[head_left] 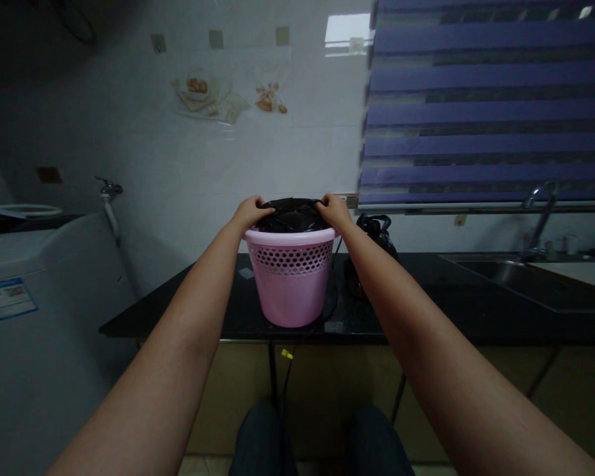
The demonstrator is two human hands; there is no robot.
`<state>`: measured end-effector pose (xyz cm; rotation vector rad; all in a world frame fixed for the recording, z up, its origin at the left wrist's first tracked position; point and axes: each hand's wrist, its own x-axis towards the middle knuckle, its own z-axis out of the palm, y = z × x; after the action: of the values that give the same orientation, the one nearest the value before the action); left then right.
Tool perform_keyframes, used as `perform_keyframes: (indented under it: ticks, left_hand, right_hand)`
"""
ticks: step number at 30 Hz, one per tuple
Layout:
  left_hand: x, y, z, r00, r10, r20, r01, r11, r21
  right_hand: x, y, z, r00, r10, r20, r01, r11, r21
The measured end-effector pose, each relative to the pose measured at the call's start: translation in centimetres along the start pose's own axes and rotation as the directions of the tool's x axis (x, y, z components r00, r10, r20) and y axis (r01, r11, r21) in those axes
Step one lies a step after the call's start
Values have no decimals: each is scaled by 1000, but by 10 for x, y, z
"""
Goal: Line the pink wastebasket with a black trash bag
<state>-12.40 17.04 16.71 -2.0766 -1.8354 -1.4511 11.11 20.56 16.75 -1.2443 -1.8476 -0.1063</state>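
A pink plastic bin (292, 291) with a band of holes below its rim stands upright on the black countertop (416, 304). Inside its mouth sits a black plastic bag (295, 218), bunched and rising a little above the rim. At the left side of the mouth, my left hand (251, 213) has its fingers closed on the bag. Opposite, my right hand (334, 210) grips the bag's right side. Some fingertips are hidden behind the plastic. Behind my right forearm stands a filled black bag (374, 231) with knotted handles, partly covered.
A metal sink (506, 271) with a faucet (543, 218) lies to the right, under a purple striped blind (476, 125). On the left stands a washing machine (54, 277) beside a wall tap (110, 188). A black cable with a yellow tag (287, 354) hangs over the counter's front edge.
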Motion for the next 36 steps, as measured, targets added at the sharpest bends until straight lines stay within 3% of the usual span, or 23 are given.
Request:
perform_keyframes:
  ticks: [16,25,36]
  left_hand:
    - [-1,1,0,997,-59,-56,65,992,108]
    - [-5,5,-1,998,-52,-31,54,996,75]
    - [-2,1,1,995,-62,-78,70,993,95]
  right_hand:
    - [3,1,1,996,-72,61,68,996,58]
    - [2,1,1,996,-77,50,75,996,40]
    - [0,-1,0,996,-84,35,82,995,50]
